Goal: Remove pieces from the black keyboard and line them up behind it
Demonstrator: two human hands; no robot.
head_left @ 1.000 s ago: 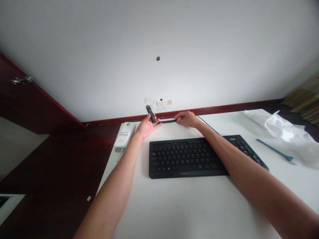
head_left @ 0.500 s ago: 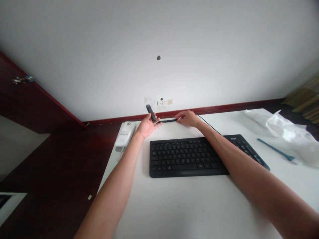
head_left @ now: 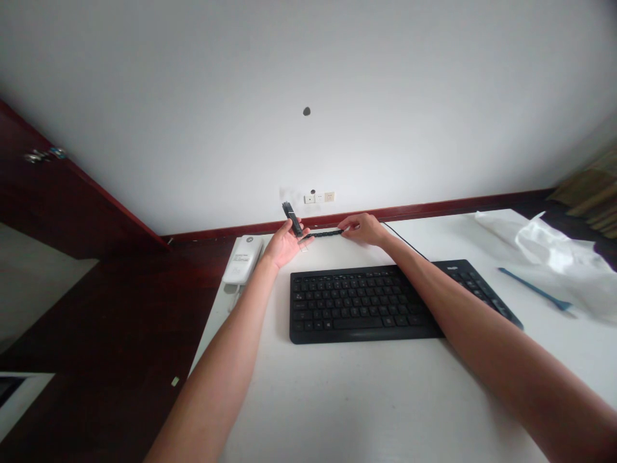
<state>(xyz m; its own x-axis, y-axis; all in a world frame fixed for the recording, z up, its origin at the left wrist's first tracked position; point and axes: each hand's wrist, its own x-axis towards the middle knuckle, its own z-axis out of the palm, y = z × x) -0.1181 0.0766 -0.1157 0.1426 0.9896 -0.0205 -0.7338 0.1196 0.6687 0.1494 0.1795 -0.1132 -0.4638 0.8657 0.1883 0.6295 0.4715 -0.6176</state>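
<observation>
Head view, looking forward and down: two bare forearms reach across a white, smooth-topped table (head_left: 308, 392) toward its far edge. Left hand (head_left: 283, 247) palm up, fingers loosely spread, thumb against a slim black oblong bundle (head_left: 292, 219) that tilts up out of the hand, its top leaning left. Bundle is held over the far left part of the table, between a white rectangular device and the right hand. From beside the left fingers a short, bumpy black strand (head_left: 328, 234) runs nearly level to the right hand (head_left: 364, 229), which is turned palm down, thumb and fingertips drawn narrow, pinching the strand's end. Whether strand and bundle join behind the left fingers: cannot tell. Black plastic keyboard (head_left: 357, 302) lies flat on the table, nearer the wearer than both hands; right forearm passes above its right part and hides some keys. Thin black cable (head_left: 405, 238) slants from near the right wrist toward the keyboard's back edge. White rectangular device (head_left: 242, 260) with a grey round mark and small print, unreadable, lies at the table's left edge, just beside the left forearm. Right side: slender blue tool (head_left: 535, 289) with a widened near end, and beyond it a crumpled, translucent white plastic bag (head_left: 549, 244). Pale wall sockets (head_left: 319, 199) sit low past the table.
</observation>
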